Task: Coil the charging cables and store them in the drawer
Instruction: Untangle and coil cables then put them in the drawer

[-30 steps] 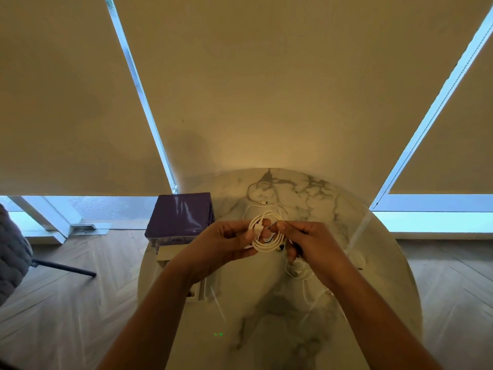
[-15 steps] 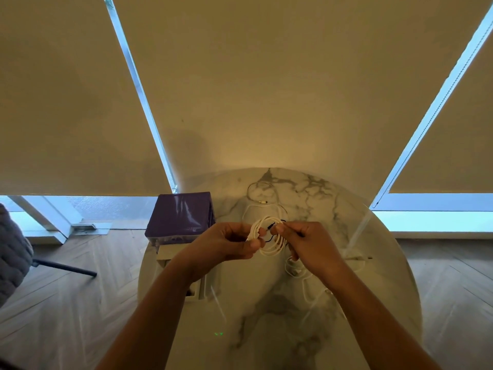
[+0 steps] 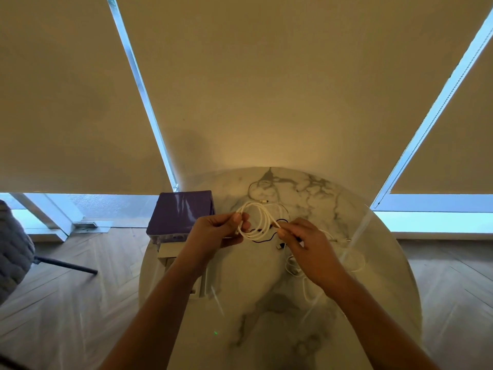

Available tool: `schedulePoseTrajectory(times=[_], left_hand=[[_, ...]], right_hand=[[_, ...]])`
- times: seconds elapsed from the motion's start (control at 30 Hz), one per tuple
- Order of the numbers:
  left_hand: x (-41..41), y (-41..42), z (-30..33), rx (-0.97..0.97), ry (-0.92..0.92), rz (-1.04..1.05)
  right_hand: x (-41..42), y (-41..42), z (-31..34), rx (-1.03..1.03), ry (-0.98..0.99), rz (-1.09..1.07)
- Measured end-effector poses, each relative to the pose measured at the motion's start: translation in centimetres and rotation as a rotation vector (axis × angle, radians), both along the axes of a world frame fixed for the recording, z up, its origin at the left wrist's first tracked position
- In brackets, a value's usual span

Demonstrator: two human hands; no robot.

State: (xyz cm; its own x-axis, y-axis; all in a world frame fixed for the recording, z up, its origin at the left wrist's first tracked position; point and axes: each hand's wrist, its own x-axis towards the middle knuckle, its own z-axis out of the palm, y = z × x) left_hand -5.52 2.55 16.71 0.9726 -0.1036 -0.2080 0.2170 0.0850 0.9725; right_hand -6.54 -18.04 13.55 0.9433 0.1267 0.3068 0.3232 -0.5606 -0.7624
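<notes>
1. Both forearms reach forward from the bottom of the view and meet above the far half of the round marble surface point(image 3: 266, 303).
2. The left hand point(image 3: 213, 232) has its fingers curled, with thumb and fingertips pinching the left side of the white cable point(image 3: 260, 222).
3. The right hand point(image 3: 306, 243) is also curled, pinching the same cable at the right side of its loops between thumb and forefinger.
4. The white cable forms several loose, roughly oval loops, held between the two hands just above the surface.
5. A thin black cable point(image 3: 266, 237) lies under the loops; whether it touches them cannot be told.
6. More white cables point(image 3: 354, 260) lie loose on the surface beside and beyond the right hand.
7. A purple box point(image 3: 181, 216) sits at the left edge of the surface, just beside the left hand.
8. A white drawer unit point(image 3: 170, 256) sits below the box, partly hidden by the left forearm.
</notes>
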Motion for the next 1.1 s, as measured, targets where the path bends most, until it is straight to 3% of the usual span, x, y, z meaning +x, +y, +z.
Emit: schedulePoseTrajectory(times=[0.13, 0.3, 0.4, 0.5, 0.57, 0.67, 0.9, 1.1], left_hand=[[0.0, 0.4, 0.1, -0.026, 0.007, 0.054], [-0.6, -0.2, -0.2, -0.050, 0.039, -0.018], [-1.0, -0.5, -0.3, -0.081, 0.077, -0.058], [-1.0, -0.6, 0.0, -0.103, 0.091, -0.060], [-0.9, -0.5, 0.2, -0.075, 0.075, -0.056], [-0.8, -0.6, 0.2, -0.036, 0.063, -0.059], [-1.0, -0.7, -0.1, -0.025, 0.059, -0.047], [-1.0, -1.5, -0.3, 0.021, 0.025, -0.026]], right_hand=[[0.3, -1.0, -3.9, -0.337, -0.106, -0.086], [0.6, -1.0, -5.6, -0.565, -0.013, -0.213], [0.9, -0.2, -4.4, -0.240, 0.298, -0.184], [1.3, 0.4, -3.6, 0.342, 0.573, -0.237], [1.2, 0.8, -2.8, 0.692, 0.641, -0.247], [1.1, 1.3, -2.0, 1.024, 0.676, -0.197], [1.0, 1.3, -1.5, 1.355, 0.723, -0.040], [0.5, 2.1, -0.5, 1.227, 0.865, 0.079]])
